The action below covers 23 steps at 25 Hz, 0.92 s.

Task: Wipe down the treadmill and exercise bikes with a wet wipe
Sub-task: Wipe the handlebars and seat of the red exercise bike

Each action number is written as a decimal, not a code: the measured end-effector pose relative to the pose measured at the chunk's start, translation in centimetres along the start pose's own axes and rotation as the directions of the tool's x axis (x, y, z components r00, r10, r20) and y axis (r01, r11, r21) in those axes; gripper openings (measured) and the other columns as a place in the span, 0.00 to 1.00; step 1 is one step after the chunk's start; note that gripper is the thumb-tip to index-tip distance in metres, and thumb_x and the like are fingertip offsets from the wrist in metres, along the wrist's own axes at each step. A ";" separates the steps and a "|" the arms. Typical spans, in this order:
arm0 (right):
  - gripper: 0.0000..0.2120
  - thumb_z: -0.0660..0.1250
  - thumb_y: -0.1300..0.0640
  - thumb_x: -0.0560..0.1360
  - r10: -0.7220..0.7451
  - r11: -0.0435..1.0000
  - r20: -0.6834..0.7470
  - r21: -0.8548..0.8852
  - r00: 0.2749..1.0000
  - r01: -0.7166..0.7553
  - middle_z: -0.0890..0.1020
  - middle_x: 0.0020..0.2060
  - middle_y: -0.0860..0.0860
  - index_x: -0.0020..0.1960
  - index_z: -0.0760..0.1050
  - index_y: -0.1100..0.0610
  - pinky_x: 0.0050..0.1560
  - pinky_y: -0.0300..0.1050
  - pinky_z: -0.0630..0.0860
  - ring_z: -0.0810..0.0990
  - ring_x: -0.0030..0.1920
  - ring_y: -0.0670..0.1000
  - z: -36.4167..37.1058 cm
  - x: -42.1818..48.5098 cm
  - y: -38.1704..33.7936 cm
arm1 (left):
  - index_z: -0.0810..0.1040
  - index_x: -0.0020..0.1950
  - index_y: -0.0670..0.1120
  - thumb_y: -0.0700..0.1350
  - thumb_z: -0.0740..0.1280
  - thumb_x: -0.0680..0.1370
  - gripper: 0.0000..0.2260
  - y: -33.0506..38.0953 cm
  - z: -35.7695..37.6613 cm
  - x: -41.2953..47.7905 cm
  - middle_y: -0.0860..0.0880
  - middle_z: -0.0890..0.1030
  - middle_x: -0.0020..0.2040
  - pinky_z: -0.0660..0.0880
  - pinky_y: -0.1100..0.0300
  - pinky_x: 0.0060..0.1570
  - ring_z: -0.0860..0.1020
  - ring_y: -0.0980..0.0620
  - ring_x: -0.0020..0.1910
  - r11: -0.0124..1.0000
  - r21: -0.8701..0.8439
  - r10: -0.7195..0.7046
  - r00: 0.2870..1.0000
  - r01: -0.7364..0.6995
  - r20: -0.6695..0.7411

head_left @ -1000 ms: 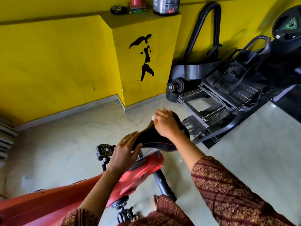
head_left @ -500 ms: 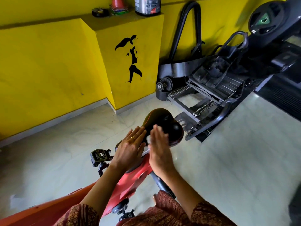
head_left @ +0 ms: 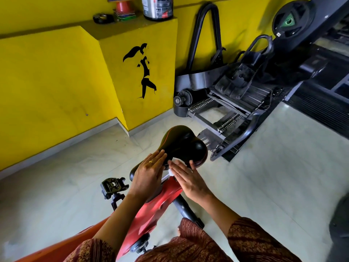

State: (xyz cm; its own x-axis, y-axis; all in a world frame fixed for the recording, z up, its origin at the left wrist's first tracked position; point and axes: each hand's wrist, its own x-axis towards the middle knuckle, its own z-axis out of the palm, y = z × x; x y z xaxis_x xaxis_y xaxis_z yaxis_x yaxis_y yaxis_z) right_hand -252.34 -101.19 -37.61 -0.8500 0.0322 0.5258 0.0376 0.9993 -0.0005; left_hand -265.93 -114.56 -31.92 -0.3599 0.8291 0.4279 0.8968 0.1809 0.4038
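Note:
A red exercise bike (head_left: pixel 160 203) stands below me, with a black saddle (head_left: pixel 181 142) and a black pedal (head_left: pixel 113 186) at its left. My left hand (head_left: pixel 149 173) lies flat with straight fingers on the saddle's near left side. My right hand (head_left: pixel 188 178), fingers straight, presses a white wet wipe (head_left: pixel 174 165) against the saddle's near end. Only a small part of the wipe shows under the fingers. A dark treadmill (head_left: pixel 321 82) fills the far right.
A dismantled black machine frame (head_left: pixel 226 103) with chains lies on the pale tiled floor (head_left: pixel 264 176) beyond the saddle. A yellow wall with a ledge (head_left: pixel 132 25) carries a tub (head_left: pixel 157 8) and small items. A weight plate (head_left: pixel 290 19) hangs upper right.
My right hand has slid with the wipe from the saddle's far top back to its near end. My left hand stays on the saddle's left side. The view shifted a little.

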 end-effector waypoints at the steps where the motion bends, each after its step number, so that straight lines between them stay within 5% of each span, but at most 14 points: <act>1: 0.36 0.54 0.68 0.73 -0.040 0.999 0.004 -0.023 0.999 0.041 0.44 0.77 0.47 0.77 0.43 0.56 0.74 0.53 0.51 0.48 0.76 0.46 -0.1 0.2 0.1 | 0.76 0.63 0.38 0.40 0.64 0.76 0.17 -0.1 0.0 0.0 0.42 0.77 0.63 0.73 0.46 0.62 0.75 0.44 0.64 1.000 0.004 0.008 1.000 -0.008 0.000; 4: 0.37 0.54 0.70 0.72 -0.058 0.995 -0.014 -0.082 0.998 0.057 0.46 0.77 0.47 0.78 0.44 0.56 0.74 0.50 0.53 0.49 0.76 0.47 -0.3 -0.8 2.3 | 0.76 0.63 0.38 0.44 0.59 0.78 0.18 -0.1 0.1 0.0 0.42 0.77 0.63 0.73 0.47 0.62 0.75 0.45 0.64 1.000 0.019 0.015 1.000 -0.014 -0.013; 8: 0.33 0.58 0.69 0.77 0.391 0.900 -0.123 0.260 0.912 -0.351 0.48 0.77 0.51 0.77 0.47 0.58 0.73 0.48 0.59 0.52 0.76 0.54 -0.6 -2.1 2.7 | 0.77 0.62 0.38 0.44 0.58 0.78 0.18 0.1 0.2 -0.1 0.42 0.78 0.62 0.72 0.47 0.62 0.76 0.44 0.63 1.000 0.022 -0.004 0.999 0.005 -0.036; 10: 0.24 0.53 0.59 0.82 0.577 0.736 -0.074 0.478 0.813 -0.479 0.53 0.77 0.53 0.76 0.53 0.60 0.72 0.41 0.59 0.53 0.76 0.53 -1.1 -0.8 2.2 | 0.77 0.63 0.38 0.44 0.58 0.78 0.18 0.2 0.2 -0.1 0.42 0.78 0.62 0.72 0.47 0.63 0.75 0.44 0.63 1.000 0.021 -0.015 0.999 0.015 -0.035; 12: 0.21 0.53 0.54 0.82 0.770 0.428 0.036 0.711 0.637 -0.558 0.63 0.73 0.54 0.73 0.62 0.61 0.69 0.35 0.62 0.60 0.74 0.53 -2.2 1.2 3.0 | 0.77 0.63 0.38 0.44 0.58 0.78 0.18 0.3 0.2 -0.1 0.42 0.77 0.63 0.72 0.47 0.63 0.75 0.45 0.64 1.000 0.019 -0.024 0.999 0.024 -0.023; 14: 0.18 0.56 0.59 0.82 0.884 0.193 0.179 0.701 0.431 -0.687 0.70 0.69 0.56 0.70 0.66 0.62 0.66 0.36 0.66 0.66 0.71 0.55 -3.2 2.9 4.8 | 0.77 0.63 0.38 0.44 0.57 0.78 0.18 0.3 0.3 0.0 0.42 0.77 0.63 0.72 0.47 0.63 0.75 0.45 0.64 0.999 0.014 -0.034 0.999 0.034 -0.024; 15: 0.18 0.56 0.59 0.82 0.893 0.176 0.213 0.645 0.396 -0.743 0.70 0.69 0.57 0.70 0.67 0.63 0.67 0.40 0.66 0.66 0.71 0.56 -3.5 3.5 4.5 | 0.77 0.63 0.38 0.44 0.57 0.78 0.18 0.3 0.4 0.0 0.42 0.77 0.63 0.72 0.47 0.63 0.75 0.44 0.64 0.999 0.013 -0.039 0.999 0.039 -0.029; 16: 0.19 0.54 0.57 0.82 0.868 0.297 0.162 0.587 0.469 -0.753 0.69 0.70 0.58 0.70 0.67 0.63 0.70 0.46 0.65 0.65 0.72 0.56 -3.6 3.4 3.4 | 0.77 0.63 0.38 0.44 0.58 0.77 0.18 0.3 0.4 0.0 0.42 0.78 0.62 0.72 0.47 0.63 0.75 0.44 0.64 0.999 0.014 -0.039 0.999 0.040 -0.033; 17: 0.20 0.54 0.56 0.82 0.762 0.536 0.067 0.494 0.644 -0.685 0.69 0.70 0.59 0.70 0.67 0.63 0.71 0.52 0.63 0.63 0.72 0.56 -3.7 3.1 1.6 | 0.77 0.62 0.38 0.44 0.58 0.77 0.18 0.4 0.4 -0.2 0.42 0.78 0.62 0.72 0.47 0.63 0.75 0.44 0.63 0.999 0.018 -0.034 0.999 0.035 -0.035; 19: 0.19 0.55 0.56 0.81 0.380 0.882 0.042 0.283 0.924 -0.376 0.71 0.68 0.59 0.68 0.70 0.62 0.70 0.56 0.62 0.66 0.71 0.56 -3.8 2.1 -0.5 | 0.77 0.62 0.38 0.44 0.58 0.77 0.18 0.4 0.3 -0.1 0.42 0.78 0.62 0.72 0.47 0.62 0.75 0.44 0.63 0.999 0.022 -0.030 0.999 0.030 -0.034; 21: 0.18 0.56 0.59 0.79 0.276 0.943 0.142 0.149 0.951 -0.297 0.73 0.67 0.58 0.67 0.71 0.63 0.70 0.56 0.61 0.69 0.69 0.57 -4.1 3.1 1.4 | 0.77 0.63 0.38 0.44 0.58 0.77 0.18 0.3 0.3 0.0 0.42 0.78 0.62 0.72 0.47 0.63 0.75 0.44 0.64 0.999 0.011 -0.038 0.999 0.038 -0.022; 23: 0.17 0.55 0.62 0.81 0.583 0.788 0.226 0.080 0.781 -0.611 0.70 0.69 0.61 0.68 0.70 0.65 0.71 0.56 0.58 0.67 0.70 0.60 -4.6 6.0 4.5 | 0.77 0.63 0.38 0.44 0.57 0.78 0.18 0.4 0.3 -0.1 0.42 0.77 0.63 0.72 0.47 0.63 0.75 0.44 0.64 0.999 0.002 -0.050 0.999 0.050 -0.016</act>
State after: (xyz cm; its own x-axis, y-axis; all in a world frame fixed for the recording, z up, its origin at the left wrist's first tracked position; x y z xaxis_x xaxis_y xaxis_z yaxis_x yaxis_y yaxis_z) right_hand -254.84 -96.63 -30.55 -0.7603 0.6119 0.2182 0.5069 0.7689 -0.3898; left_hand -265.48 -114.42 -32.05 -0.4081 0.8103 0.4205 0.8782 0.2226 0.4232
